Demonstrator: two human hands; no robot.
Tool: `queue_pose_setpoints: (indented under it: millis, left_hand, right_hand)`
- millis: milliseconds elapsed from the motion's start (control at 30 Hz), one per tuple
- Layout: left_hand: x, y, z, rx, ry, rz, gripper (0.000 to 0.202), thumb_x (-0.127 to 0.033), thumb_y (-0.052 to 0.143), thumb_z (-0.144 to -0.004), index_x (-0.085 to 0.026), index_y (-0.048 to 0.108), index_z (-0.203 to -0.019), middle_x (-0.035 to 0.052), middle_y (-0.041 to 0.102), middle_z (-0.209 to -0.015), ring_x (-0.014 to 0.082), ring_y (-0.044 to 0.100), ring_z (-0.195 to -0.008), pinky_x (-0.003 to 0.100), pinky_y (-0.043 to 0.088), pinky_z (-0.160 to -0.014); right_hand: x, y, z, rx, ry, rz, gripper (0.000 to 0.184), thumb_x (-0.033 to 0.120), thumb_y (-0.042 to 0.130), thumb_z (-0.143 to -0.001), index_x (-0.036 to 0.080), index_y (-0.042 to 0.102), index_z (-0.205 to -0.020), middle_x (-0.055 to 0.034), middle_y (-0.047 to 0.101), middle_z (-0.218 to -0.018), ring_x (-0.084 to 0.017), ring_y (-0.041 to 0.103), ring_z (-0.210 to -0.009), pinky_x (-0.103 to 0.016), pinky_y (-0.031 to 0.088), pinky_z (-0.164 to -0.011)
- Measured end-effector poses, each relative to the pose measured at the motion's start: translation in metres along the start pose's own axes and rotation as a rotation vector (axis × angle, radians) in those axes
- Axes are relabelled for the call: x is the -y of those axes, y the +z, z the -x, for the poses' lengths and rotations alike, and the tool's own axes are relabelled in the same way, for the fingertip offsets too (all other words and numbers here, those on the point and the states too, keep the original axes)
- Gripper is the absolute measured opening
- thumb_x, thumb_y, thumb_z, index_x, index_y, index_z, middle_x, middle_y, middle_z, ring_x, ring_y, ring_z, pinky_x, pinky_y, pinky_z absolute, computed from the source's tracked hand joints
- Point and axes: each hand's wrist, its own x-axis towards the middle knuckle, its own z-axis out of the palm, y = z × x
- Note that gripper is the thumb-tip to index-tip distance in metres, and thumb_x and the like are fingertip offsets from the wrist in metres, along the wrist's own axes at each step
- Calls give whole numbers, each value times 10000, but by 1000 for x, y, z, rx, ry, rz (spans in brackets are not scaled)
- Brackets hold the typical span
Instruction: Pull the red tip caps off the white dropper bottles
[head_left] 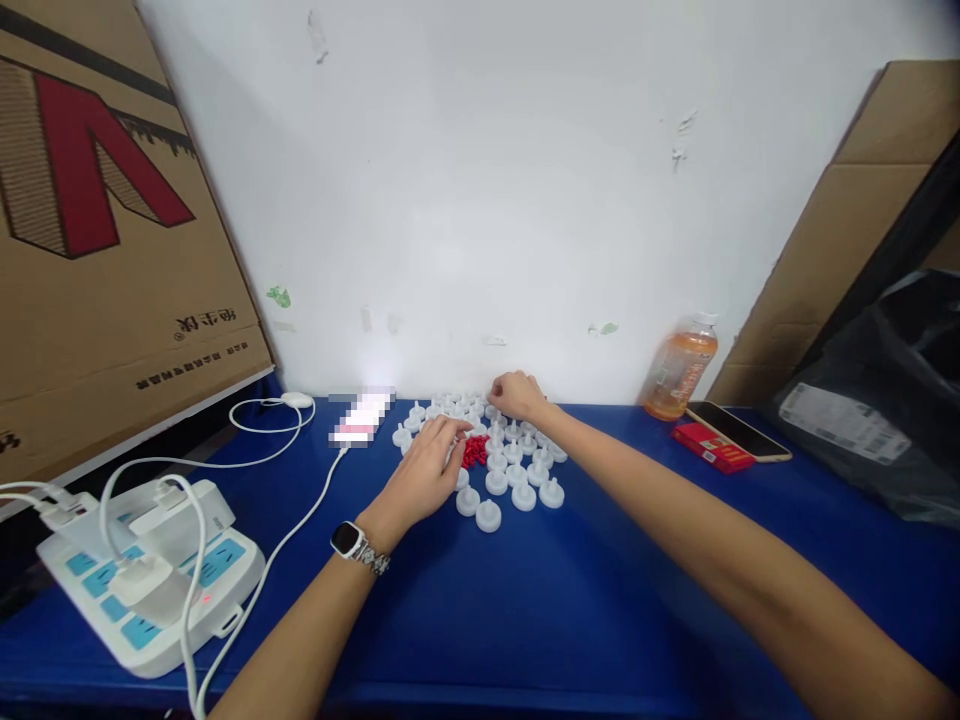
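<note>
Many white round plastic caps [488, 515], each with a small upright nozzle, stand on the blue table. Among them lies a heap of small red pieces [474, 452], too small to name. My left hand [429, 468], with a watch on its wrist, rests over the caps just left of the red heap. Its thumb and fingers are apart, and nothing shows between them. At the back of the group, close to the wall, my right hand [519, 396] has its fingers curled together among the caps. What its fingertips hold, if anything, is hidden.
A white power strip [142, 590] with plugs and cables is on the left, near a glowing, pixelated device [361, 418]. On the right are an orange drink bottle [681, 368], a red box [712, 447], a phone [739, 430] and a black bag [885, 400]. Cardboard [112, 300] leans at left.
</note>
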Motion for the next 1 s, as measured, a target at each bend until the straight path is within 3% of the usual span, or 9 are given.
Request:
queue_pose_setpoints:
  millis: [133, 233, 300, 400, 467, 567, 700, 800, 1000]
  left_hand:
    - [0, -2, 0, -39, -24, -31, 268, -341, 389, -1006, -232, 528, -1208, 83, 573, -1170, 252, 541, -1130, 445, 461, -981]
    - [-7, -3, 0, -110, -44, -73, 336, -404, 443, -992, -232, 490, -1276, 87, 552, -1228, 263, 512, -1154, 451, 437, -1004]
    - [-11, -2, -1, -130, -44, -97, 385, -427, 463, -984, -238, 461, -1319, 87, 543, -1264, 273, 484, -1188, 458, 422, -1019]
    - [-12, 1, -1, -52, -36, -88, 317, -411, 408, -1006, -226, 504, -1245, 80, 581, -1163, 265, 523, -1122, 448, 452, -961]
    - [-10, 2, -1, -1, -27, -62, 287, -394, 348, -1023, -209, 531, -1145, 80, 581, -1074, 251, 550, -1041, 433, 472, -910]
    - [-6, -1, 0, -6, -18, -26, 303, -383, 268, -1039, -199, 509, -1049, 81, 554, -1026, 232, 545, -993, 424, 466, -908]
    - [-4, -6, 0, -23, -56, -21, 280, -428, 302, -1024, -205, 471, -1016, 68, 536, -987, 227, 537, -948, 423, 470, -875]
    - [-2, -5, 1, -15, -43, -28, 243, -431, 388, -991, -203, 469, -1021, 75, 536, -1004, 234, 536, -943, 425, 479, -854]
    - [7, -5, 0, -26, -39, -16, 176, -354, 381, -984, -204, 465, -1023, 88, 544, -1028, 244, 535, -984, 446, 466, -897]
  right_hand:
    - [8, -14, 14, -99, -9, -94, 197, 261, 571, -866, 176, 745, -829, -85, 745, -868, -211, 641, -856, -314, 416, -805]
    - [21, -25, 42, -216, -57, -375, 195, 308, 601, -854, 181, 740, -802, -52, 734, -796, -185, 626, -754, -291, 425, -731]
    - [33, -28, 64, -208, -94, -578, 203, 345, 625, -844, 188, 735, -780, -28, 722, -754, -170, 603, -699, -281, 420, -681]
    - [44, -25, 92, -166, -132, -738, 230, 369, 604, -865, 193, 734, -793, -13, 715, -741, -163, 577, -670, -284, 413, -660]
    - [46, -22, 104, -192, -133, -687, 249, 351, 550, -905, 198, 729, -827, -18, 713, -776, -169, 572, -703, -300, 413, -697]
    - [42, -19, 117, -222, -179, -354, 233, 292, 522, -924, 208, 724, -844, -50, 699, -878, -210, 561, -868, -355, 382, -817]
    - [45, -17, 122, -121, -207, -5, 168, 324, 622, -868, 212, 738, -822, -97, 651, -963, -270, 506, -1005, -414, 329, -872]
    - [53, -12, 119, -65, -168, 69, 159, 342, 647, -849, 218, 742, -817, -110, 629, -969, -282, 489, -1010, -424, 317, -874]
    - [57, 3, 114, -45, -195, 102, 190, 374, 631, -872, 215, 734, -859, -118, 631, -976, -292, 482, -1023, -426, 313, -870]
